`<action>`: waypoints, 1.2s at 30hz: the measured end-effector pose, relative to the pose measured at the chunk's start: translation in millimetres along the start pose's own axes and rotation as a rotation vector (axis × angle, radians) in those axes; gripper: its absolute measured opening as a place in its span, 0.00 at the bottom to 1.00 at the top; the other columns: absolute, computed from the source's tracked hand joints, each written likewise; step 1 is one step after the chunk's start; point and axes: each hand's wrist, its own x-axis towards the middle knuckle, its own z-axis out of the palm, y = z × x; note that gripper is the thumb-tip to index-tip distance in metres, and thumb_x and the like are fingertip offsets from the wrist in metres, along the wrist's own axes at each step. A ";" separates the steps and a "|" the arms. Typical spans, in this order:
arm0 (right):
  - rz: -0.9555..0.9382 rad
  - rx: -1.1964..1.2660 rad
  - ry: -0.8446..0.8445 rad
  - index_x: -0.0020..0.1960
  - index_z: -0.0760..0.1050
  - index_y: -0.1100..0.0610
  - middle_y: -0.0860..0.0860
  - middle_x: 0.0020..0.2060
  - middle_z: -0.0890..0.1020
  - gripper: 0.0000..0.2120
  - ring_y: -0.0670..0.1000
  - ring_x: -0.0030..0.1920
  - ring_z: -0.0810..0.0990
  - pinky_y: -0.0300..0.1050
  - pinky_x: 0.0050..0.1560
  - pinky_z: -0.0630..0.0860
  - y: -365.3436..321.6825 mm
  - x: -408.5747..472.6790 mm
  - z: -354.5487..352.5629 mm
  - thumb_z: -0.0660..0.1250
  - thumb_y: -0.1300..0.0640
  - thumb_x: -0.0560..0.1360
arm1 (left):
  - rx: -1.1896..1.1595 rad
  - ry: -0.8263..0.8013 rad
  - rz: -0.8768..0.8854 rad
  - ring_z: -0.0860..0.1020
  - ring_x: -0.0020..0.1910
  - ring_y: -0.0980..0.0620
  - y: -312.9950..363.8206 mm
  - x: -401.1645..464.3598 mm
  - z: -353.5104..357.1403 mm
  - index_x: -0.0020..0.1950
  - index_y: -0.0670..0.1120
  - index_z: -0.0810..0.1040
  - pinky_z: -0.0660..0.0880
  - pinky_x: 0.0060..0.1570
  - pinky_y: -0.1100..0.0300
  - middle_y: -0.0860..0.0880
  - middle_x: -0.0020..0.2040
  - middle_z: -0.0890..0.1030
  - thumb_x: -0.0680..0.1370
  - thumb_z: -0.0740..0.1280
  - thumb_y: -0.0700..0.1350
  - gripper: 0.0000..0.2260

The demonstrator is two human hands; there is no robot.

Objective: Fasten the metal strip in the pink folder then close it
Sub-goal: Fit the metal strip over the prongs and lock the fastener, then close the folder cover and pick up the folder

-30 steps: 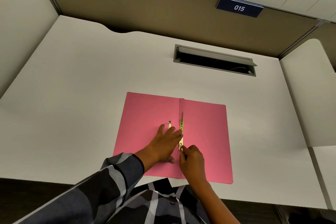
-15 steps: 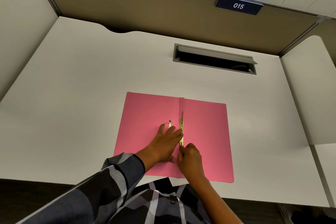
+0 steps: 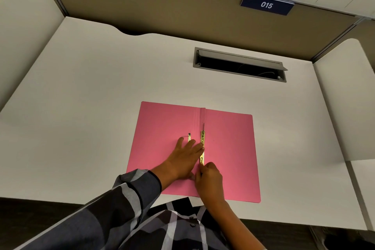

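Metal strip (image 3: 202, 146): thin, brass-yellow, punched with small holes, lying flat along the centre fold of the pink folder (image 3: 229, 154), near end just at the right fingertips. A thin dark prong poking up past its far end. Second small brass piece (image 3: 189, 137) with a dark stud just left of the fold, beyond the left fingers. Folder spread open, both leaves flat, on the near middle of the white desk (image 3: 101, 107), near edge close to the desk's front edge. Left hand (image 3: 185, 158) flat and spread on the left leaf, fingertips touching the strip midway. Right hand (image 3: 209, 180) curled, fingers together at the strip's near end; whether pinching or only pressing, cannot tell. Striped dark sleeve (image 3: 129, 195) on the left arm. Farther back, a grey cable slot (image 3: 239, 65) in the desk, then a blue "015" plate (image 3: 266, 4) on the partition.
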 end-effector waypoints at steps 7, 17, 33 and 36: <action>-0.040 -0.138 -0.046 0.45 0.85 0.64 0.55 0.36 0.81 0.02 0.54 0.29 0.77 0.25 0.35 0.57 26.3 -7.2 -0.3 0.76 0.64 0.73 | 0.048 -0.012 -0.003 0.55 0.84 0.40 0.5 -1.7 -1.1 0.85 0.46 0.53 0.50 0.80 0.33 0.45 0.86 0.56 0.74 0.74 0.64 0.49; -0.057 -0.056 -0.016 0.54 0.86 0.60 0.53 0.40 0.84 0.11 0.51 0.34 0.81 0.23 0.39 0.63 34.5 -16.6 -6.1 0.69 0.55 0.79 | -0.041 -0.044 -0.026 0.51 0.85 0.41 1.6 -5.7 -2.5 0.86 0.47 0.51 0.49 0.80 0.34 0.46 0.87 0.52 0.74 0.75 0.62 0.50; 0.208 0.221 -0.082 0.45 0.81 0.51 0.45 0.40 0.82 0.11 0.41 0.39 0.79 0.31 0.41 0.73 52.2 0.1 -16.5 0.82 0.57 0.68 | -0.621 0.481 -0.726 0.62 0.81 0.39 -37.2 -62.6 12.1 0.80 0.50 0.68 0.66 0.75 0.36 0.45 0.83 0.63 0.78 0.72 0.61 0.34; 0.220 0.237 -0.102 0.42 0.80 0.51 0.47 0.39 0.82 0.12 0.45 0.38 0.79 0.35 0.40 0.76 58.0 5.0 -15.5 0.83 0.55 0.66 | -0.699 0.369 -0.967 0.64 0.78 0.35 -59.2 -83.4 20.9 0.80 0.48 0.66 0.68 0.72 0.36 0.41 0.81 0.63 0.78 0.72 0.60 0.35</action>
